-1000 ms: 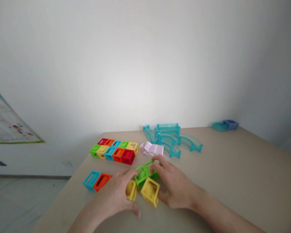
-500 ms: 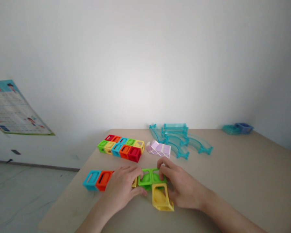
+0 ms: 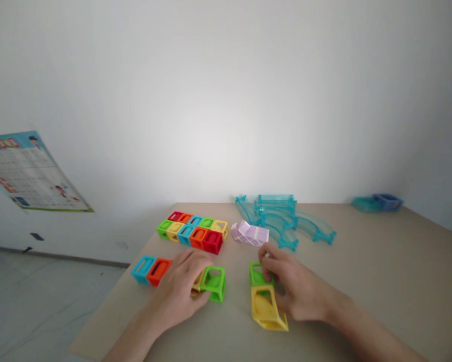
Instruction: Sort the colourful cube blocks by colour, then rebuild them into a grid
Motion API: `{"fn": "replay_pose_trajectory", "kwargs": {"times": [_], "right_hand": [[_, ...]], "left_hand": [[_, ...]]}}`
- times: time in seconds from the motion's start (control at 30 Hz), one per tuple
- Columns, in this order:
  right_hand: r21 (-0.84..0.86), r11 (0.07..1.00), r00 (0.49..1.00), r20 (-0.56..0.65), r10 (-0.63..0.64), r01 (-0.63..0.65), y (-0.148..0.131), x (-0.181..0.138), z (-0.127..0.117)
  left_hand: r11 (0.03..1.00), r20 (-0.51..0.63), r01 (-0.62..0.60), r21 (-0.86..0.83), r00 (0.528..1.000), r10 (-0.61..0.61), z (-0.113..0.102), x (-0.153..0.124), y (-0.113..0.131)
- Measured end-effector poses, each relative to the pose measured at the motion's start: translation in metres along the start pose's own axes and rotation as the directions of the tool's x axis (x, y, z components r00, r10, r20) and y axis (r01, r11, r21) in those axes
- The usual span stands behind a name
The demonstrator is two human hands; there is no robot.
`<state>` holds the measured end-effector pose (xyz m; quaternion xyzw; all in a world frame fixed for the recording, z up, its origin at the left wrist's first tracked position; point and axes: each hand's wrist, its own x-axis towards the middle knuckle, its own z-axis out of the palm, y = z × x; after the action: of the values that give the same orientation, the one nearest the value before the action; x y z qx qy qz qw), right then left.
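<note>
My left hand (image 3: 186, 281) is closed over the right part of a row of hollow plastic cube blocks. Past it on the left show a blue block (image 3: 143, 270) and an orange block (image 3: 158, 272); a green block (image 3: 213, 282) forms the row's right end, beside a partly covered yellow one. My right hand (image 3: 291, 284) grips another green block (image 3: 256, 275) from its right side. A yellow block (image 3: 265, 307) with a slanted lower part adjoins that green block on the near side. A gap of bare tabletop separates the two green blocks.
Farther back lies a two-row group of coloured blocks (image 3: 195, 234). Right of it are a pale purple block-like piece (image 3: 251, 234) and several translucent teal track pieces (image 3: 276, 213). A blue basket (image 3: 387, 202) stands at the far right against the wall.
The two green blocks, side by side before, are now apart. My right hand has moved right with one green block and the yellow block; my left hand has shifted slightly left.
</note>
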<state>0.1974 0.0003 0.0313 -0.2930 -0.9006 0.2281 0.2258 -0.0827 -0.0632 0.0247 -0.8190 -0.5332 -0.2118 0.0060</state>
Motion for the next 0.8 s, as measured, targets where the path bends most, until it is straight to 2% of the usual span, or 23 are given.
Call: {"fn": "replay_pose_trajectory", "kwargs": {"times": [0.03, 0.1, 0.17, 0.27, 0.37, 0.57, 0.73, 0.8], "right_hand": [[0.0, 1.0, 1.0, 0.0, -0.003, 0.003, 0.0, 0.001, 0.0], [-0.001, 1.0, 1.0, 0.0, -0.01, 0.01, -0.001, 0.002, 0.002], [0.006, 1.0, 1.0, -0.001, -0.015, 0.015, -0.002, 0.002, 0.003], [0.027, 1.0, 1.0, 0.002, -0.016, 0.016, -0.002, 0.002, 0.003], [0.039, 0.999, 1.0, 0.002, -0.026, 0.026, -0.001, 0.002, 0.002], [0.035, 0.999, 1.0, 0.0, -0.02, 0.02, -0.001, 0.002, 0.002], [0.033, 0.999, 1.0, -0.005, -0.018, 0.018, -0.001, 0.004, 0.003], [0.033, 0.999, 1.0, -0.005, -0.016, 0.016, -0.001, 0.004, 0.003]], "left_hand": [[0.998, -0.066, 0.007, 0.055, 0.998, -0.003, 0.003, -0.006, -0.001], [0.977, -0.208, 0.119, 0.175, 0.975, -0.082, 0.011, -0.021, -0.004], [0.955, -0.266, 0.207, 0.212, 0.953, -0.147, 0.02, -0.035, -0.007], [0.957, -0.251, 0.207, 0.202, 0.956, -0.153, 0.026, -0.051, -0.011], [0.975, -0.216, 0.165, 0.15, 0.968, -0.131, 0.021, -0.06, -0.015], [0.993, -0.113, 0.013, 0.117, 0.994, 0.0, 0.001, -0.076, -0.036], [0.982, -0.128, 0.007, 0.19, 0.992, 0.017, -0.02, -0.085, -0.057], [0.974, -0.097, 0.014, 0.227, 0.995, 0.009, -0.03, -0.083, -0.062]]}}
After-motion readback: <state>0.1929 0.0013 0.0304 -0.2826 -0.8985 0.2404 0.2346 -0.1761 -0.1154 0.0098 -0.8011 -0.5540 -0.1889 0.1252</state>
